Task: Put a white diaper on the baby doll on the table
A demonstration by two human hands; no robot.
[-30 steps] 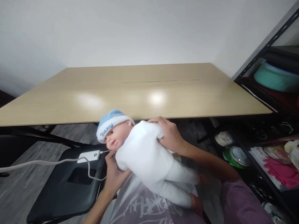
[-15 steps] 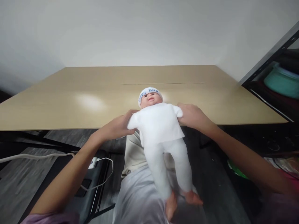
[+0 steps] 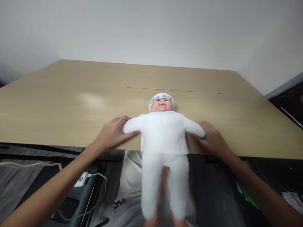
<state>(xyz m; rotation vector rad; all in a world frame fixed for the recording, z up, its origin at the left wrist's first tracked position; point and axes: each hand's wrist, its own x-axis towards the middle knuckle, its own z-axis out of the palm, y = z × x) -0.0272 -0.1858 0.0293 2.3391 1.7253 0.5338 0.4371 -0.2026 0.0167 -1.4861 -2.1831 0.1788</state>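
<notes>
A baby doll (image 3: 163, 132) in a white top and white trousers lies face up across the table's front edge. Its white cap (image 3: 162, 96) reads "Happy Baby" in blue. The head and upper body rest over the tabletop, while the legs hang past the edge above my lap. With fingers wrapped under one outstretched sleeve, my left hand (image 3: 115, 130) grips the doll's arm on the left. On the other side my right hand (image 3: 210, 137) is closed around the opposite arm near its cuff. The fingertips of both hands are partly hidden under the sleeves.
The wooden table (image 3: 59, 104) runs back to a pale wall. At lower left, a black seat (image 3: 87, 189) carries a white plug-like device (image 3: 81, 179) with a cable and a dark phone-like object (image 3: 68, 209). Dark shelving (image 3: 290, 97) stands at the right.
The doll has straightened from a tilt, and its arms are now stretched out sideways. My hands have moved farther apart with them. The camera view has shifted slightly.
</notes>
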